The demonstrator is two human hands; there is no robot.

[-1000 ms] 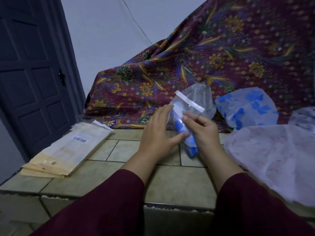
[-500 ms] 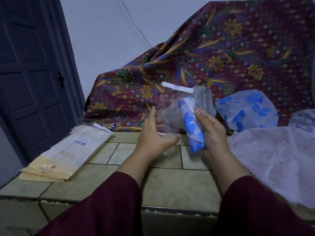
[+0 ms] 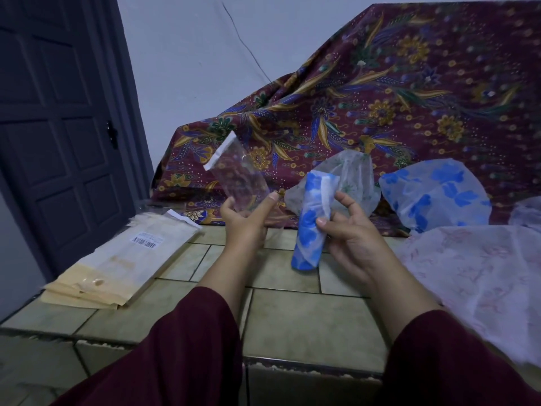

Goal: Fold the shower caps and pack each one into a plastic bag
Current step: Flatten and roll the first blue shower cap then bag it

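Bag stack [image 3: 123,265] left on counter [image 3: 307,317], loose caps [image 3: 433,194] right, draped cloth [image 3: 380,112] behind

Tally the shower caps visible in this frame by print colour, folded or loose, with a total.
Blue floral: 2, the rolled cap in the right hand and a loose cap
Green print: 1
Pink print: 1
Partly cut off at the right edge, print unclear: 1
Total: 5

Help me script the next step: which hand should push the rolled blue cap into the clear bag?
Right. The right hand already grips the rolled blue cap upright, beside the clear bag. The left hand holds that bag's lower end, so it probably should just steady it.
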